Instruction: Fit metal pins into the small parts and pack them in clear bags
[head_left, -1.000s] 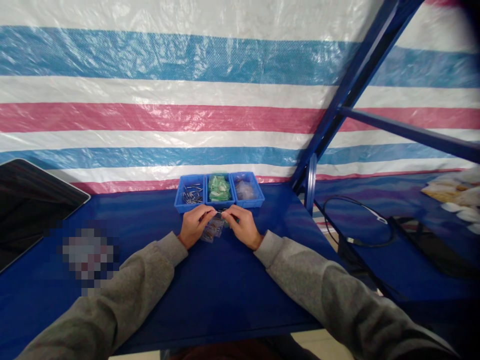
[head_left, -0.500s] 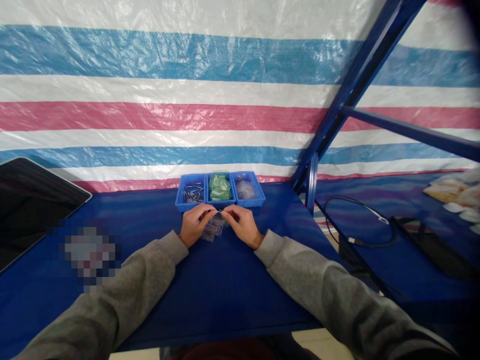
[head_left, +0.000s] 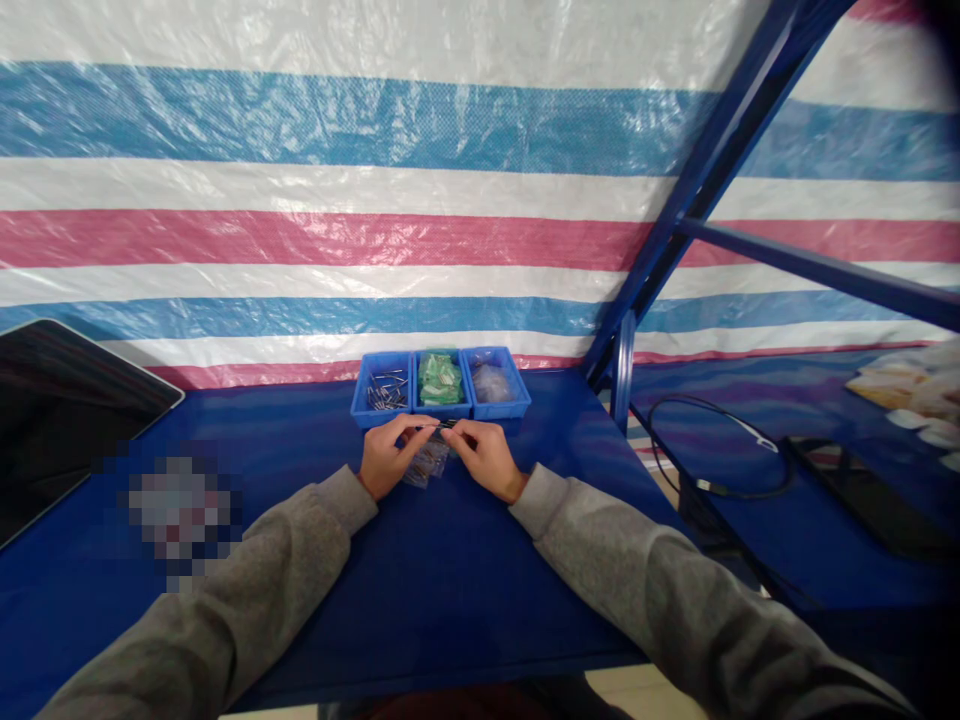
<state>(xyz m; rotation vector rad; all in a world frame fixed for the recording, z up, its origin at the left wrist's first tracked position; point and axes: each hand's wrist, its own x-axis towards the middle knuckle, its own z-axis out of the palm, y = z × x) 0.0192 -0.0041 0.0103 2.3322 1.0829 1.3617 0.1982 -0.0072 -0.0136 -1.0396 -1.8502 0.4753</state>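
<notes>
My left hand [head_left: 388,456] and my right hand [head_left: 487,458] face each other just in front of three blue bins, both with fingers pinched. Between their fingertips is a small, thin, dark item, too small to make out. Clear plastic bags [head_left: 427,462] with small pieces inside lie beneath, partly hidden by my left hand. The left bin [head_left: 360,402] holds metal pieces [head_left: 388,390], the middle one green packets [head_left: 440,378], and the right one clear plastic bags [head_left: 492,383].
A dark-screened device [head_left: 67,410] stands at the left of the blue table [head_left: 450,600], near a pixelated patch. Blue metal posts [head_left: 621,370] rise at the right. Beyond them a black cable [head_left: 720,490] and pale bags [head_left: 922,385] lie on another blue surface.
The fingertips of both hands have shifted slightly, and more of the thin dark item shows between them. The view has tilted a little, so the scene sits slightly lower.
</notes>
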